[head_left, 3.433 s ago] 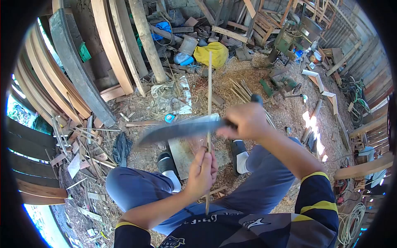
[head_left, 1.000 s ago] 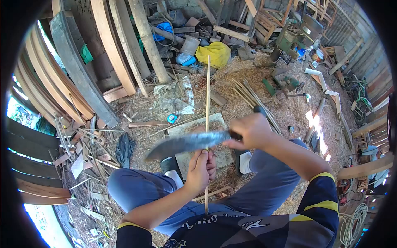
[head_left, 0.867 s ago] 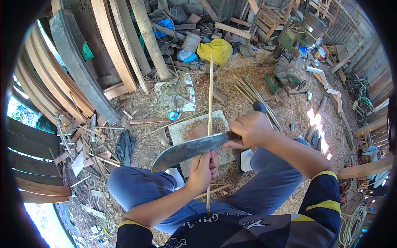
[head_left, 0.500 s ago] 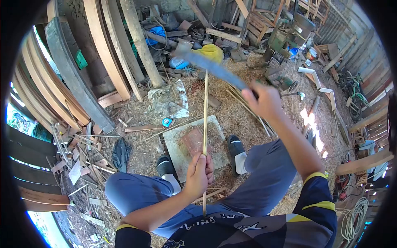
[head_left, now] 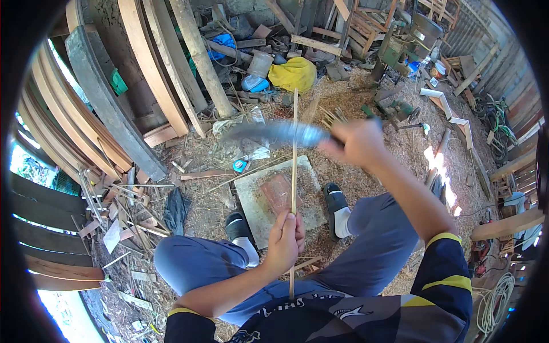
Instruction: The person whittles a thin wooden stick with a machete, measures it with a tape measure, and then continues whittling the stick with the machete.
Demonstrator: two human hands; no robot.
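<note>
My left hand (head_left: 287, 237) is wrapped around a long thin wooden stick (head_left: 295, 177), whose near end reaches my shirt while the far end points away from me. In my right hand (head_left: 361, 144) is the handle of a machete (head_left: 266, 135), its blade smeared by motion and lying across the stick's upper part in this view. Below the stick, a reddish-brown block (head_left: 277, 195) rests on a pale square slab (head_left: 249, 197) between my feet.
Wood shavings cover the ground. A blue tape measure (head_left: 239, 166) and a black plastic bag (head_left: 177, 210) lie to the left, near scrap wood. Long planks (head_left: 151, 63) lean at the left. A yellow sack (head_left: 293, 74) and a green machine (head_left: 394, 54) stand farther back.
My right hand has brought the machete down and nearer, so its blade now crosses the stick. My left hand keeps its hold. The whole view has shifted slightly.
</note>
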